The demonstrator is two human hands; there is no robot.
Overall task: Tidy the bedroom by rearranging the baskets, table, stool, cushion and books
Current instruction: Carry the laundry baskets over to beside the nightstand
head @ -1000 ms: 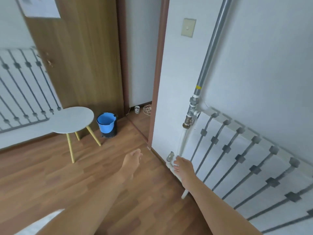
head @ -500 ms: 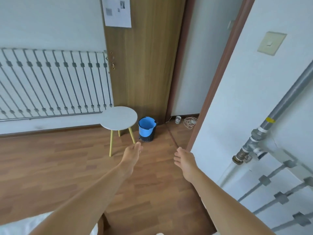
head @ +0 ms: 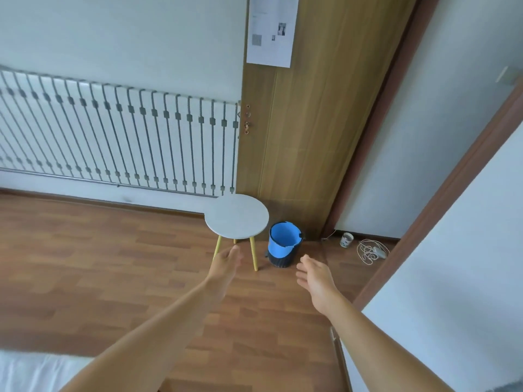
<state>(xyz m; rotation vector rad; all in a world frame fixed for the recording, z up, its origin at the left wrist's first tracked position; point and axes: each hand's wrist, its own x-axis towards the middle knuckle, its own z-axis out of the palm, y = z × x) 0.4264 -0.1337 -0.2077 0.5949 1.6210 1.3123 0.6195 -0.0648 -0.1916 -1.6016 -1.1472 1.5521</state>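
Observation:
A small round white table [head: 236, 215] on thin yellow legs stands on the wood floor by the wall. Right beside it sits a blue basket [head: 283, 243] with a dark base, against the wooden door. Both my arms stretch forward over the floor. My left hand [head: 226, 264] hovers just in front of the table's legs, fingers straight, holding nothing. My right hand [head: 315, 274] is open too, in front of the basket and apart from it.
A white radiator cover with grey bars [head: 119, 142] lines the back wall. A small spotted cup [head: 346, 239] and a coiled white cable [head: 370, 250] lie in the doorway. A white wall corner [head: 441, 278] stands close on my right. White bedding [head: 36, 372] shows at bottom left.
The view has swung left from the pipe and side radiator toward the table and basket. Both hands have moved closer to them, still holding nothing.

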